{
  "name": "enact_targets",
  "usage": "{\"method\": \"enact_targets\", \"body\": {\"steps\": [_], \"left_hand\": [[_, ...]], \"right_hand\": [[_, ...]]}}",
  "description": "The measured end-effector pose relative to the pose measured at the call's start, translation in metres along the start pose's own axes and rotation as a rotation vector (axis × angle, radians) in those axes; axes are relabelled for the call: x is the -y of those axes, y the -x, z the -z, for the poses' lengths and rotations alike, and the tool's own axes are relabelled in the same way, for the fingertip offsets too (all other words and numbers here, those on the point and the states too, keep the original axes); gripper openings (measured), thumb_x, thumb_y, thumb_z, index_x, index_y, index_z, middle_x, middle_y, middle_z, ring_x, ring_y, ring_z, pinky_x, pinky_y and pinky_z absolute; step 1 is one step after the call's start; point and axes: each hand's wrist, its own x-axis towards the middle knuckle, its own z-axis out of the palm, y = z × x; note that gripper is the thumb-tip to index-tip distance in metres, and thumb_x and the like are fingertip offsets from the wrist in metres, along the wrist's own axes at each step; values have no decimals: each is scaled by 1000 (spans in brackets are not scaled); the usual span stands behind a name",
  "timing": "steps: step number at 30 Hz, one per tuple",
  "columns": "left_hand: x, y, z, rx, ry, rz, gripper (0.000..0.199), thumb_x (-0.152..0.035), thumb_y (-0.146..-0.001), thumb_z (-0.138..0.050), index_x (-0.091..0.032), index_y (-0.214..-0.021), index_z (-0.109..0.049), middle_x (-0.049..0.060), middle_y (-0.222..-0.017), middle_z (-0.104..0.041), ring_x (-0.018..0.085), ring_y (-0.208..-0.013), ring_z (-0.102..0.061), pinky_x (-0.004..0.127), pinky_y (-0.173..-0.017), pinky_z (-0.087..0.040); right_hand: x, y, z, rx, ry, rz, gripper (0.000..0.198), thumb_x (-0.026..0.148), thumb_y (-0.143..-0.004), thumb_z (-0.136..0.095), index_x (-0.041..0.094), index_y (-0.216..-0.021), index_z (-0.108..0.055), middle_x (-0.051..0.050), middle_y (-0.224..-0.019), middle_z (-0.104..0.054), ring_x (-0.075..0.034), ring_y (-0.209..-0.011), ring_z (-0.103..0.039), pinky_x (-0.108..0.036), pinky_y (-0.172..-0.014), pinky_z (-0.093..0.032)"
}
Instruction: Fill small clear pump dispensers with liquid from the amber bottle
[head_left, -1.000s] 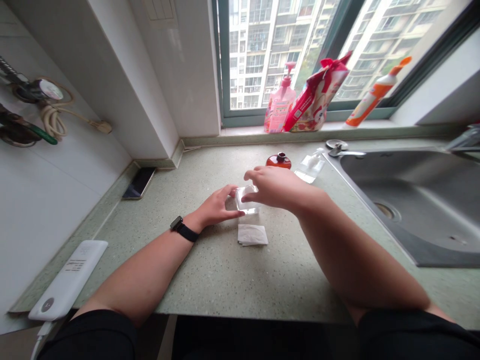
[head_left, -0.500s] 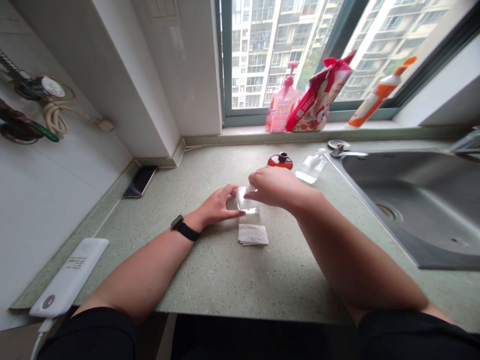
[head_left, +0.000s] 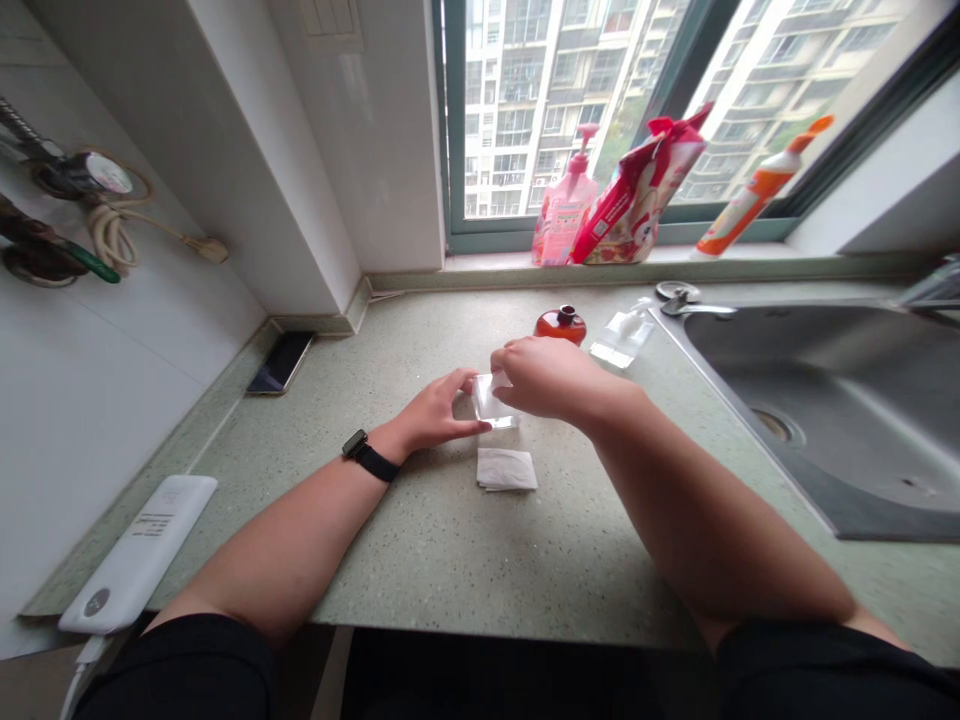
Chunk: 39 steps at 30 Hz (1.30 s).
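Gripping the clear container (head_left: 486, 408), left hand (head_left: 433, 414) faces right hand (head_left: 546, 378)

The box (head_left: 491, 408) looks like clear, glossy plastic; the napkin (head_left: 507, 469) is matt, lightly creased paper. The counter (head_left: 427, 545) resembles speckled stone with a dull sheen, the sink (head_left: 862, 400) smooth satin metal. The phone (head_left: 280, 362) looks glossy, the power bank (head_left: 142, 550) smooth plastic, the sleeves (head_left: 180, 672) matt cloth.

Two hands (head_left: 439, 411) (head_left: 546, 378), one clear container (head_left: 486, 402), one folded tissue (head_left: 507, 469), four bottles (head_left: 558, 327) (head_left: 619, 336) (head_left: 562, 220) (head_left: 742, 208), one red bag (head_left: 634, 195), one phone (head_left: 280, 362), one power bank (head_left: 141, 550), one smartwatch (head_left: 370, 457), one sink (head_left: 870, 400) and one window (head_left: 679, 85) are seen around a single counter (head_left: 420, 560).
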Motion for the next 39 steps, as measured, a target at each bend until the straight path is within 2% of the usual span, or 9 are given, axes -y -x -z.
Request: {"method": "enact_targets", "body": {"steps": [7, 15, 21, 26, 31, 39], "left_hand": [[-2, 0, 0, -1, -1, 1, 71, -60, -83, -88, -27, -138, -59, 9, -129, -72, 31, -118, -70, 49, -108, -55], [-3, -1, 1, -1, -17, -8, 66, -58, -85, -87, -26, -136, -59, 9, -127, -72, 29, -112, -70, 47, -103, -57], [0, 0, -1, -58, -73, -26, 64, -59, -83, -89, -25, -128, -59, 6, -118, -73, 27, -103, -70, 41, -93, -56], [1, 1, -2, -119, -170, -17, 66, -67, -79, -89, -25, -120, -59, 4, -110, -72, 26, -97, -70, 39, -87, -54], [0, 1, -1, -136, -214, -21, 67, -70, -78, -89, -25, -118, -58, 4, -106, -73, 26, -95, -70, 40, -88, -53], [1, 2, -1, -119, -195, 3, 65, -66, -81, -87, -25, -124, -59, 6, -114, -73, 28, -101, -71, 42, -93, -55]], "right_hand": [[3, 0, -2, -11, 24, -38, 28, 33, -103, -63, 15, -117, -80, -15, -118, -82, -31, -107, -77, -34, -69, -44], [-5, 0, -2, 8, -8, 40, 25, 23, -99, -61, 17, -116, -78, -13, -117, -82, -28, -105, -76, -34, -71, -45], [1, -6, -7, -30, 30, -17, 27, 28, -100, -60, 15, -114, -80, -17, -114, -83, -31, -103, -78, -35, -69, -46], [2, -11, -15, -73, 20, -7, 27, 29, -100, -60, 16, -111, -80, -17, -111, -83, -32, -104, -77, -35, -69, -46], [0, -13, -17, -69, 14, -9, 29, 33, -101, -60, 16, -114, -80, -17, -111, -83, -33, -107, -76, -36, -71, -48], [-3, -13, -18, -75, -38, -5, 30, 32, -101, -60, 15, -120, -77, -15, -117, -82, -32, -114, -76, -35, -74, -49]]}}
